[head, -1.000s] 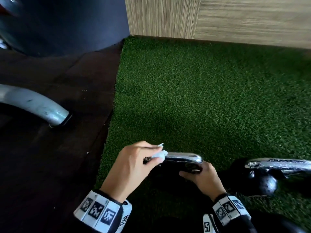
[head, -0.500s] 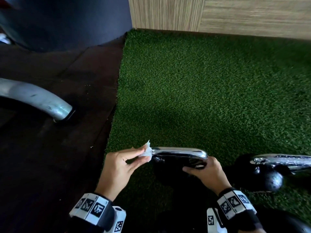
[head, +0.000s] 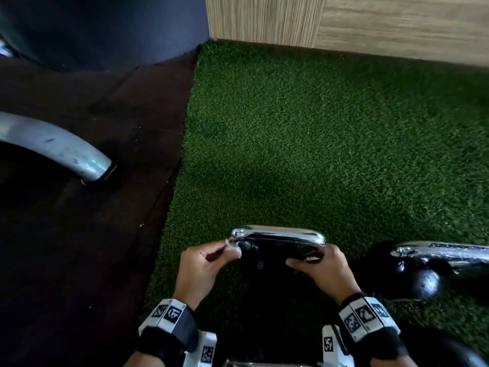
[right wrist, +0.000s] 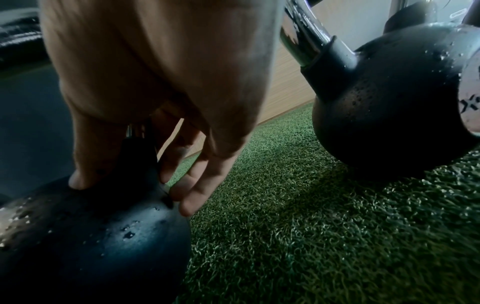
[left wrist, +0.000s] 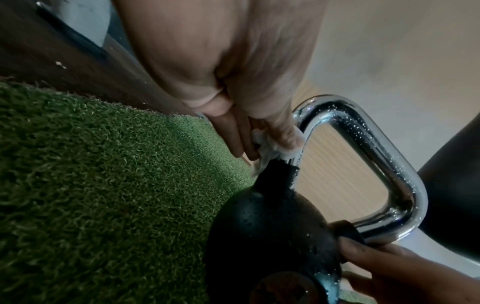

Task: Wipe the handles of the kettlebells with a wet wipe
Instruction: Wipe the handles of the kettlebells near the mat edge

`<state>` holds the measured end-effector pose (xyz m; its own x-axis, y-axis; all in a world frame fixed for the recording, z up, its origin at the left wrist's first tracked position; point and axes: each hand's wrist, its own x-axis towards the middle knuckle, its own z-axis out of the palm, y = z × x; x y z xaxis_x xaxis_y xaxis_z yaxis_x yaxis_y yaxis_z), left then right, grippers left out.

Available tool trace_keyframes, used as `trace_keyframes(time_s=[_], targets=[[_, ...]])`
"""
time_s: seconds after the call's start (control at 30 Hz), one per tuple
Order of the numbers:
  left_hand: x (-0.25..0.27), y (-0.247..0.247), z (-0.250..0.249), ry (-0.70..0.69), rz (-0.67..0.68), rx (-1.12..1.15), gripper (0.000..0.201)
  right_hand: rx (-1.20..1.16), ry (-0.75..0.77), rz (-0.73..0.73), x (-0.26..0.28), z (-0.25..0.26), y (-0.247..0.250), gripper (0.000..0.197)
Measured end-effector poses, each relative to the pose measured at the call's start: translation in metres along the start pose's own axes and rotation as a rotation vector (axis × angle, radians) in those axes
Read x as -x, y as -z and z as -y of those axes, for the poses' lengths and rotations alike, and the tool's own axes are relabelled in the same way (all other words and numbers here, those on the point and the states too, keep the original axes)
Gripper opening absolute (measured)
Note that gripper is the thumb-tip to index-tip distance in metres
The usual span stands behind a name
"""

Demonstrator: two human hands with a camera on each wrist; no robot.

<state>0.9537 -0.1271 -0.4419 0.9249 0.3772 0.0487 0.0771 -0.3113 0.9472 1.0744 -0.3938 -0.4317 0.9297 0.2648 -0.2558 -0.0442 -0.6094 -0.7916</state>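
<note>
We've got the near kettlebell [head: 264, 263] standing on the green turf [head: 317, 141], close to the turf's left edge, its chrome handle [head: 277, 232] running left-right between our hands. Our left hand [head: 201, 266] pinches a small white wet wipe [head: 232, 247] betw. thumb and fingers [left wrist: 235, 135], pressed against the handle's left leg just above the black collar, per left wrist cam. Water beads show on the chrome and on the black body. Our right hand [head: 321, 268] steadies the other side: thumb on top of the body near the right collar, fingers [right wrist: 192, 185] fairly straight and close together, tips touching the ball's far side; it's bracing, not wrapped round anything. A 2nd kettlebell [head: 423, 274] sits on the turf just to the right, apart from the 1st, chrome handle [head: 444, 251] up, also wet. Left of the turf is dark flooring [head: 79, 234] w/ a curved grey metal tube [head: 55, 147] resting on it; wood-grain wall panel [head: 344, 22] at the back
</note>
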Motion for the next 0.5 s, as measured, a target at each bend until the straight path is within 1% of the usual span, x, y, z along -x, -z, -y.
trace_keyframes(time_s=[0.07, 0.13, 0.2, 0.23, 0.27, 0.33, 0.43, 0.5], targets=[[-0.001, -0.002, -0.004, 0.023, -0.016, 0.021, 0.027, 0.034, 0.025, 0.001, 0.004, 0.000, 0.003, 0.032], [-0.007, -0.007, -0.010, 0.040, -0.046, 0.020, 0.024, 0.071, 0.052, 0.014, 0.009, -0.003, 0.008, 0.034], [-0.018, -0.013, -0.018, 0.036, -0.084, 0.004, 0.023, 0.061, 0.154, 0.054, 0.016, -0.007, 0.013, 0.035], [-0.026, -0.017, -0.022, 0.032, -0.090, -0.025, 0.024, 0.052, 0.226, 0.070, 0.018, -0.009, 0.015, 0.029], [-0.036, -0.021, -0.026, 0.019, -0.081, -0.078, 0.025, 0.052, 0.281, 0.096, 0.021, -0.010, 0.015, 0.023], [-0.052, -0.031, -0.036, -0.028, -0.042, -0.211, 0.031, 0.081, 0.327, 0.186, 0.027, -0.006, 0.013, 0.021], [-0.067, -0.049, -0.054, -0.103, 0.026, -0.262, 0.029, 0.207, 0.387, 0.295, 0.028, 0.005, 0.006, 0.013], [-0.075, -0.055, -0.060, -0.101, 0.121, -0.318, 0.026, 0.226, 0.351, 0.339, 0.024, 0.012, 0.005, 0.026]])
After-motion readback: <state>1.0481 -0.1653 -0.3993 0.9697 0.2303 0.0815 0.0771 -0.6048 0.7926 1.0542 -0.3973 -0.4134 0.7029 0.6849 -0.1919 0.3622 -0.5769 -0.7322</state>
